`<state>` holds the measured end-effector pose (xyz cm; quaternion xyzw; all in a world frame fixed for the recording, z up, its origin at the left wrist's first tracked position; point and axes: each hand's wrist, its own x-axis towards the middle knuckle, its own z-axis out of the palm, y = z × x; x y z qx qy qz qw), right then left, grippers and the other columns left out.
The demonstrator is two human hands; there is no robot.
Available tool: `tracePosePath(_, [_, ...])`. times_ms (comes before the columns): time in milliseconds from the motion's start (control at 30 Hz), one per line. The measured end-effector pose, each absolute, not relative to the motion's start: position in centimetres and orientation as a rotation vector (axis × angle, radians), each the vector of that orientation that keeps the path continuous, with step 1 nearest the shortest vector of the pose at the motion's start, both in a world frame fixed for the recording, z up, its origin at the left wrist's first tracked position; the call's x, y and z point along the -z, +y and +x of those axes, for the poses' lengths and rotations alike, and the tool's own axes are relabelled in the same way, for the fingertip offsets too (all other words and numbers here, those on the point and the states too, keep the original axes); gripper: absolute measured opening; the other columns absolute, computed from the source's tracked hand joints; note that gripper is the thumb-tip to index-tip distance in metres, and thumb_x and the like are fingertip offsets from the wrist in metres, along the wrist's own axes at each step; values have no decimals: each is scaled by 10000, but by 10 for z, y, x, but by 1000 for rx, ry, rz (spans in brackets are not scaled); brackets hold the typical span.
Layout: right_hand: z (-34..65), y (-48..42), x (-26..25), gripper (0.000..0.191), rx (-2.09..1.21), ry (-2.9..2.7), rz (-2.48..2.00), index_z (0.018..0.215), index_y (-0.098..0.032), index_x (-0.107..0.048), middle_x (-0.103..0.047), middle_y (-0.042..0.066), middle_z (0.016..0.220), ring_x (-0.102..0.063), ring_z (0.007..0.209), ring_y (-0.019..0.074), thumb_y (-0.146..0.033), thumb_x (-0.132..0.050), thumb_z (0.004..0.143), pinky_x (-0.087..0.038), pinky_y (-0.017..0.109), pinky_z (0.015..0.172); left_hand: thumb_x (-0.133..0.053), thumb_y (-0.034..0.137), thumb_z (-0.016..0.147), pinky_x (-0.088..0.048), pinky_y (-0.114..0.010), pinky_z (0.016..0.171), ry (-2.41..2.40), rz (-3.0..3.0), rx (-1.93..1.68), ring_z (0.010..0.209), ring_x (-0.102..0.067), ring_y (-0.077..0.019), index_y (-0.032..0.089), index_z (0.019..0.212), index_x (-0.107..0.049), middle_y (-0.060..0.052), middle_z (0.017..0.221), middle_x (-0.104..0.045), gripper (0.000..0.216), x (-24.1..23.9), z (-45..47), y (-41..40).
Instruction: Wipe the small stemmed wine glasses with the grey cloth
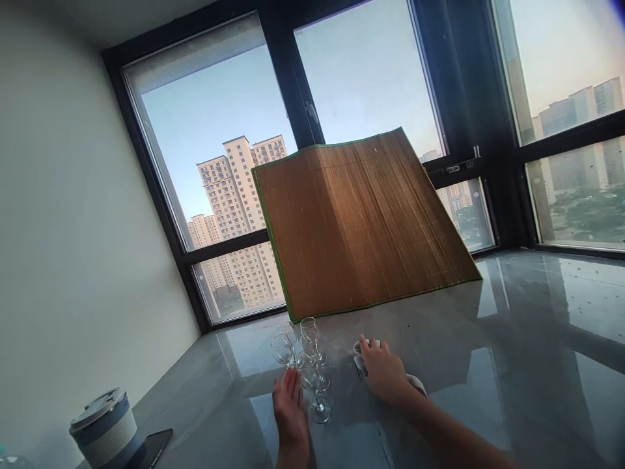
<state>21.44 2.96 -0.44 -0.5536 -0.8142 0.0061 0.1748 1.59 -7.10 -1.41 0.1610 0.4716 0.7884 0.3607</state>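
Several small clear stemmed glasses (305, 358) stand in a cluster on the glossy grey floor (488, 365). My left hand (290, 407) lies flat just in front of them, fingers stretched out toward the nearest glass and holding nothing. My right hand (383, 371) rests to the right of the glasses, fingers curled down over a white cloth (361, 358) that shows at its edges.
A brown bamboo mat (356, 221) with green edging leans against the black-framed windows (288, 85) behind the glasses. At bottom left stand a lidded white and blue cup (105, 430) and a dark phone (152, 448) beside the white wall (63, 228).
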Motion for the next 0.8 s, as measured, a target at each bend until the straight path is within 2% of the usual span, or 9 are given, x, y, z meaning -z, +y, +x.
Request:
tracePosePath(100, [218,36,5,759,-59,-2340,-1548,1499,-202,-397,-527,160,1430,-541,1221,304,44,-452,782,-521,318,760,-377,547,884,-382,-415,1130,1353,391,-2101,1364,-491,-259,202,1205,-579,-142,1388,-581,513,22,13,-87])
tracePosePath(200, [220,42,4,727,92,-2247,-1586,1491,-218,-419,-395,128,1563,-425,1355,337,33,-436,808,-442,467,993,-508,507,819,-442,-442,1063,1513,411,-2081,1335,-513,-293,216,1165,-547,-148,1337,-596,454,33,12,-94])
tracePosePath(233, [221,43,5,679,146,-2198,-1604,1487,-221,-427,-388,126,1569,-386,1383,354,-6,-436,843,-360,549,1062,-560,484,790,-460,-449,1036,1569,457,-2062,1323,-519,-305,224,1166,-536,-146,1336,-589,458,36,14,-94])
tracePosePath(300, [221,44,7,579,168,-2113,-1646,1494,-220,-419,-403,144,1556,-334,1405,394,-152,-448,920,-235,680,1081,-647,430,738,-477,-443,1008,1657,609,-2030,1311,-519,-313,240,1183,-512,-140,1350,-561,503,42,21,-89])
tracePosePath(367, [221,44,10,583,65,-2070,-1699,1516,-214,-381,-407,176,1544,-353,1376,428,-341,-461,953,-280,725,1006,-703,381,701,-482,-417,998,1720,729,-2016,1296,-525,-304,244,1198,-481,-144,1329,-554,561,46,29,-81])
tracePosePath(467, [222,47,13,692,-82,-2097,-1723,1544,-205,-320,-458,213,1491,-468,1268,418,-454,-512,928,-422,633,886,-758,316,657,-526,-378,913,1769,705,-1996,1213,-583,-290,259,1202,-418,-143,1238,-583,645,50,39,-65])
tracePosePath(567, [225,53,14,727,-101,-2172,-1647,1557,-189,-282,-609,205,1312,-543,1186,357,-316,-568,901,-465,490,846,-771,282,653,-544,-341,835,1691,657,-2012,1062,-652,-248,270,1174,-401,-98,1123,-628,640,50,45,-55])
tracePosePath(667, [227,60,13,690,-170,-2203,-1555,1555,-162,-285,-706,181,1092,-604,1113,300,-135,-488,896,-471,369,792,-756,313,668,-539,-327,771,1648,634,-1928,871,-671,-216,231,1074,-475,-52,925,-646,501,47,55,-56])
tracePosePath(800, [226,66,15,749,-235,-2176,-1505,1538,-170,-321,-725,157,1043,-660,1031,267,-14,-450,818,-474,328,765,-629,372,778,-515,-319,747,1730,917,-1830,759,-620,-183,205,1045,-546,-14,805,-605,326,39,83,-61])
